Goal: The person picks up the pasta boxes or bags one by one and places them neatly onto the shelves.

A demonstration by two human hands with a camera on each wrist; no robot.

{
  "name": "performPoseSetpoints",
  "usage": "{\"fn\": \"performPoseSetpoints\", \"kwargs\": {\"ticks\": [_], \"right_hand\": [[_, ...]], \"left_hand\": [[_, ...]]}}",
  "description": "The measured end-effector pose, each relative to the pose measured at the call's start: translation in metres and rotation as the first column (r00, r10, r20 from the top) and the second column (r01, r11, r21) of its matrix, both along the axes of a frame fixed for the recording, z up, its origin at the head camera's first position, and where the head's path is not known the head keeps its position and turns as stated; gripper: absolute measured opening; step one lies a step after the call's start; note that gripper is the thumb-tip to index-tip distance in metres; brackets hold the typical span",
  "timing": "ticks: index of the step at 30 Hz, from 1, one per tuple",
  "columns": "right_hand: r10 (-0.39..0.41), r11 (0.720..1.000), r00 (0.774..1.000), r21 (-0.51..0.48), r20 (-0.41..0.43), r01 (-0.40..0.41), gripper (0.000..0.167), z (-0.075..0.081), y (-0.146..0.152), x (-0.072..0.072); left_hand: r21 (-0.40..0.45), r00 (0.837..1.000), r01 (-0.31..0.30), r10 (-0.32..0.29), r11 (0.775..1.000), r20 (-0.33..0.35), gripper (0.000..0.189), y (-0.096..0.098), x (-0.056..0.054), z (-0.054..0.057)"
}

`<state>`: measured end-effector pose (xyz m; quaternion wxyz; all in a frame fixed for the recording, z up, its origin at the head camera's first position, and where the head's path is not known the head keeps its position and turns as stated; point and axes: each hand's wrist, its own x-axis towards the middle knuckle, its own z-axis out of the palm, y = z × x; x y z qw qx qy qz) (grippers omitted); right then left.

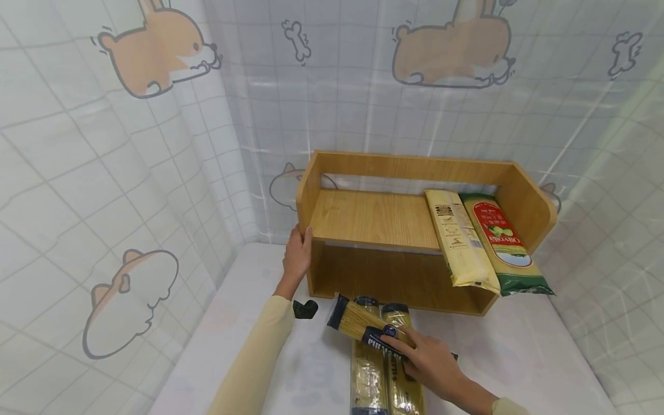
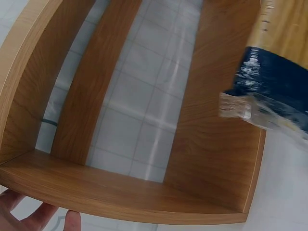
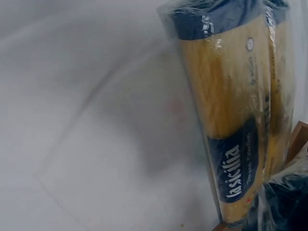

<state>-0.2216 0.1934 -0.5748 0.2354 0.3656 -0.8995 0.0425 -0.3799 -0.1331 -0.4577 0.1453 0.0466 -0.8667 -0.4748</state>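
My right hand (image 1: 433, 363) grips a clear-wrapped pack of spaghetti (image 1: 358, 323) with dark blue ends and label, held slanted above two similar spaghetti packs (image 1: 368, 372) that lie side by side on the table. Their blue "lasicilia" label (image 3: 236, 163) shows in the right wrist view. At the left end of a two-tier wooden shelf (image 1: 376, 216), my left hand (image 1: 297, 256) touches the side panel; in the left wrist view its fingertips (image 2: 72, 221) rest against the panel's outer face. The held pack's blue end (image 2: 272, 79) appears there too, near the shelf's front.
On the upper tier's right side lie a cream noodle pack (image 1: 461, 242) and a green-and-yellow "Olivoila" pack (image 1: 500, 242), both overhanging the front edge. A small dark shape (image 1: 305, 309) shows beside my left sleeve. Patterned sheeting (image 1: 342, 109) surrounds the white table (image 1: 321, 363).
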Motion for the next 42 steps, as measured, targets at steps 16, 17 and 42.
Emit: {"fn": "performPoseSetpoints", "kwargs": {"ticks": [16, 17, 42], "right_hand": [[-0.019, 0.998, 0.994, -0.057, -0.106, 0.013, 0.098, 0.008, 0.001, -0.005], [-0.012, 0.998, 0.993, -0.068, -0.116, 0.005, 0.098, 0.009, 0.001, -0.005], [-0.125, 0.939, 0.985, -0.334, -0.116, 0.079, 0.085, 0.057, -0.005, -0.022]], "left_hand": [[-0.006, 1.000, 0.001, -0.001, 1.000, -0.018, 0.058, 0.000, -0.001, -0.001], [-0.006, 1.000, 0.001, -0.002, 1.000, -0.015, 0.058, 0.000, -0.001, -0.001], [-0.020, 1.000, 0.007, -0.007, 1.000, 0.002, 0.060, 0.002, 0.005, 0.003]]}}
